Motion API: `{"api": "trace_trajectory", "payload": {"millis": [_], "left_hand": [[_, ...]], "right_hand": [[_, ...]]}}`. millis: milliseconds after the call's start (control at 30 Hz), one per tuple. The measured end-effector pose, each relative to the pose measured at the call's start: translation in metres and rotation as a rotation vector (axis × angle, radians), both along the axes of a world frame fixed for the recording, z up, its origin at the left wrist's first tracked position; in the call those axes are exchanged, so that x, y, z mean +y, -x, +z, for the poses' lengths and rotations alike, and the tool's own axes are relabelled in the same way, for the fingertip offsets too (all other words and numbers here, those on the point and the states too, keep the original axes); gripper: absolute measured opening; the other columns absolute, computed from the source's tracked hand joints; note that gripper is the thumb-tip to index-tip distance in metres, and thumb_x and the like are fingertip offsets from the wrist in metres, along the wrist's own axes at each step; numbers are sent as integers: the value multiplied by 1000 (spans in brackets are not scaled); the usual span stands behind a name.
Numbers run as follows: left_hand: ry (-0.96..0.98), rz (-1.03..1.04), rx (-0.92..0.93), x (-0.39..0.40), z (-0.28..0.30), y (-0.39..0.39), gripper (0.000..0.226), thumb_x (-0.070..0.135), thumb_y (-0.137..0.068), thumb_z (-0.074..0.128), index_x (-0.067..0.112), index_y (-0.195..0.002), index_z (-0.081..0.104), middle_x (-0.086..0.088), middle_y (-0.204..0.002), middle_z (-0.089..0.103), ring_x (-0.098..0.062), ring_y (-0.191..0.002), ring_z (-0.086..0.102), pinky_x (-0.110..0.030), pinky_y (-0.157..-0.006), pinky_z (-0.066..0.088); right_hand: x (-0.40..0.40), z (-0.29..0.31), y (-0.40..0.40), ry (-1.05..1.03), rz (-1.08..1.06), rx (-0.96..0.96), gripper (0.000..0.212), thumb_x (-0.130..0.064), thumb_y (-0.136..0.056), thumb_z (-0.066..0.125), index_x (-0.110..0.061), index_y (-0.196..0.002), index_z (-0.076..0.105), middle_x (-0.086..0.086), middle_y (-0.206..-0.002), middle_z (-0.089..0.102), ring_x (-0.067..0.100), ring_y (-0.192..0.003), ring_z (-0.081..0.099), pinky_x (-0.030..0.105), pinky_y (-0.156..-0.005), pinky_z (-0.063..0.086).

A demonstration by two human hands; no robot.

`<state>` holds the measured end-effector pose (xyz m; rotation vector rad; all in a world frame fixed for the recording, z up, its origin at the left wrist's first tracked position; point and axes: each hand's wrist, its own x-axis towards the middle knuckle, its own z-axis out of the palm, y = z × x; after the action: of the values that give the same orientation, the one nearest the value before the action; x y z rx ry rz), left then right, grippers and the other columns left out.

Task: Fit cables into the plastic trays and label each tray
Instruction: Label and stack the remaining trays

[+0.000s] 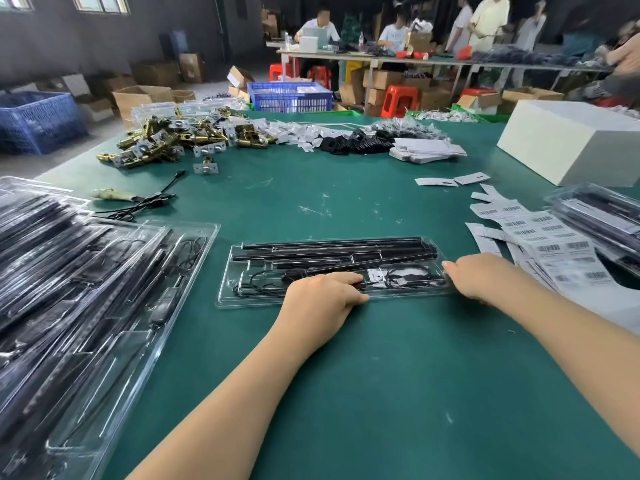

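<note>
- The step in hand looks like seating the cable: the clear moulded plastic tray (332, 271) lies flat on the green counter (346, 375), straight ahead of the person and between two stacks of trays.
- The left hand (322, 299) lies over the tray's near edge at its middle, fingers curled down onto the thin black cable (270, 277) in the front recess, pressing it in.
- The right hand (481, 275) holds the tray's right end, fingers bent round the rim; what the fingertips do underneath is hidden.
- The tray already carries long black bars (332, 249) in its far slots, and a second loop of cable sits in the right recess.
- No label shows on this tray, so the next move probably calls for a white barcode sticker from the sheets (540, 244) just right of it.
</note>
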<state>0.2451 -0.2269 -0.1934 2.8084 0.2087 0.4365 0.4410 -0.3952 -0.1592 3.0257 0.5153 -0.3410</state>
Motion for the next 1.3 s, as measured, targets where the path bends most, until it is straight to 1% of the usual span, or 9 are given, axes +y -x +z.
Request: {"api": "trace_trajectory", "payload": {"millis": [67, 200, 333, 533, 667, 767, 900, 1033, 1300], "left_hand": [[-21, -2, 17, -1, 1, -1, 31, 30, -100, 45, 47, -119, 64, 24, -142, 46, -7, -124, 53, -28, -87, 47], [-71, -18, 43, -3, 1, -3, 36, 23, -100, 45, 47, -122, 61, 24, -144, 44, -7, -124, 51, -25, -83, 47], [-151, -25, 69, -5, 3, -6, 40, 12, -95, 48, 42, -115, 65, 24, -135, 48, -12, -106, 60, -25, -66, 45], [-164, -1, 85, -11, 0, -8, 40, 5, -89, 52, 38, -108, 65, 19, -124, 49, -11, -99, 58, -23, -59, 34], [-204, -18, 56, -11, -3, -6, 40, 1, -88, 50, 31, -113, 60, 13, -122, 49, -11, -108, 53, -30, -68, 50], [-261, -33, 32, -13, -3, -5, 41, -5, -84, 50, 21, -115, 56, 7, -123, 52, -15, -112, 52, -33, -67, 53], [-209, -15, 2, -14, 0, -6, 50, -10, -81, 48, 17, -123, 54, 4, -127, 54, -19, -114, 53, -35, -65, 51], [-171, -35, -10, -13, 1, -2, 48, -7, -83, 44, 18, -122, 57, 3, -130, 55, -20, -117, 53, -38, -71, 53], [-133, -4, 29, -14, 1, -6, 37, 13, -96, 43, 35, -116, 65, 12, -128, 53, -13, -117, 52, -32, -81, 51]], "right_hand": [[-4, -5, -6, 84, 61, -55, 54, -42, -104, 14, -13, -121, 57, 14, -124, 59, 32, -112, 56, 40, -93, 48], [-23, -5, -28, -126, 53, -297, 42, -48, -100, 28, -19, -81, 52, 8, -99, 62, 28, -84, 53, 33, -70, 40], [-44, -4, -51, -119, 52, -500, 20, -25, -95, 49, -15, -111, 57, 15, -116, 55, 35, -104, 52, 39, -78, 41], [-42, 0, -68, 34, 103, -378, 44, -19, -94, 47, -25, -137, 50, 10, -137, 49, 34, -125, 43, 40, -98, 39], [-25, 1, -46, -368, 32, -263, 26, -27, -95, 51, -10, -107, 68, 16, -104, 68, 35, -92, 61, 36, -75, 50], [-8, 1, -22, -538, -171, 107, 44, -43, -96, 49, -1, -92, 62, 16, -82, 67, 27, -63, 64, 28, -55, 50], [-8, 2, -12, -806, -343, 409, 35, -34, -95, 60, -1, -104, 52, 13, -92, 57, 22, -67, 58, 30, -55, 49], [-17, 9, -14, -925, -438, 613, 17, -16, -92, 65, -9, -81, 54, 5, -71, 45, 16, -61, 47, 23, -44, 49], [-2, 8, -9, -559, -249, 279, 16, -14, -90, 63, 0, -87, 55, 16, -81, 55, 27, -67, 53, 33, -62, 49]]}}
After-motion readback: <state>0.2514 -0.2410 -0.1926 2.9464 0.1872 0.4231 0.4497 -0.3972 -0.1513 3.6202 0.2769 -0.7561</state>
